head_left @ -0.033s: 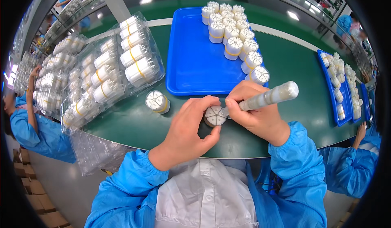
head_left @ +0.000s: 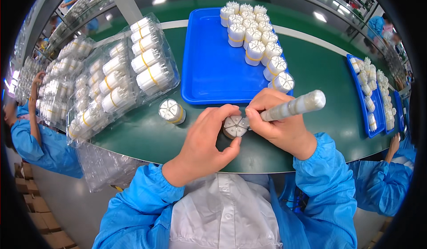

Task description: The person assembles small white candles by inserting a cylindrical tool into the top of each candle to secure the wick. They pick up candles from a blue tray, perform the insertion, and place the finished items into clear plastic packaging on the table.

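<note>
My left hand (head_left: 205, 137) curves its thumb and fingers around a round bundle of white wedge-shaped pieces (head_left: 235, 126), which stands upright on the green table. In my right hand (head_left: 279, 126) is a hand tool with a thick, wrapped, greyish handle (head_left: 296, 106). Its handle slants up to the right, and its tip lies at the right edge of the bundle's top, mostly hidden by my fingers. Left of my hands a similar bundle (head_left: 172, 111) with a yellow band stands alone.
Beyond my hands lies a blue tray (head_left: 213, 66) with several banded bundles (head_left: 255, 52) along its right side. Clear plastic trays (head_left: 171, 66) of white bundles stand at the left. Farther right are more blue trays (head_left: 371, 111). Co-workers' blue sleeves (head_left: 33, 137) show at both sides.
</note>
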`<state>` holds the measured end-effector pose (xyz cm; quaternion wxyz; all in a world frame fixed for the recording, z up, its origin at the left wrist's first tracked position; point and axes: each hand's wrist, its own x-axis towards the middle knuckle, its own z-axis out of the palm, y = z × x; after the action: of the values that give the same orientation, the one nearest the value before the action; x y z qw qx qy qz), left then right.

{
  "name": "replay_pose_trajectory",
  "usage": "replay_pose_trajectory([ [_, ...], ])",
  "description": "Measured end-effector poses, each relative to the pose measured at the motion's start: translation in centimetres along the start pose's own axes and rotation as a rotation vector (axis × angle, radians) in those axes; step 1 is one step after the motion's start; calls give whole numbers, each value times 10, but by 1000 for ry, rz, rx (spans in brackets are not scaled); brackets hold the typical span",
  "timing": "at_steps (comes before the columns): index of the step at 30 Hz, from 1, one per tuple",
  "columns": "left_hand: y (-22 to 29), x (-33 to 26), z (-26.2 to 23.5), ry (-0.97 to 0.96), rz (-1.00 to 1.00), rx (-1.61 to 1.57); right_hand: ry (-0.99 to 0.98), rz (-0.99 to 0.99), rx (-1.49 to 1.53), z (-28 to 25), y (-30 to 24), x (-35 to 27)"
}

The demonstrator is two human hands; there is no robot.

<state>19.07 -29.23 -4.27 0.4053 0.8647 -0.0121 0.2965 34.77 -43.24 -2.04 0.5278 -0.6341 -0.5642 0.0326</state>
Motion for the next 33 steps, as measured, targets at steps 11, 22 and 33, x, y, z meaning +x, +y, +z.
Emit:
replay_pose_trajectory([
  [11, -5, -5, 1, -14, -43, 75, 69, 7, 67, 0, 0, 2],
  [22, 0, 0, -1, -51, -70, 67, -46, 81, 20, 1, -1, -1],
  [33, -3, -5, 1, -51, -73, -84, 5, 22, 66, 0, 2, 1],
])
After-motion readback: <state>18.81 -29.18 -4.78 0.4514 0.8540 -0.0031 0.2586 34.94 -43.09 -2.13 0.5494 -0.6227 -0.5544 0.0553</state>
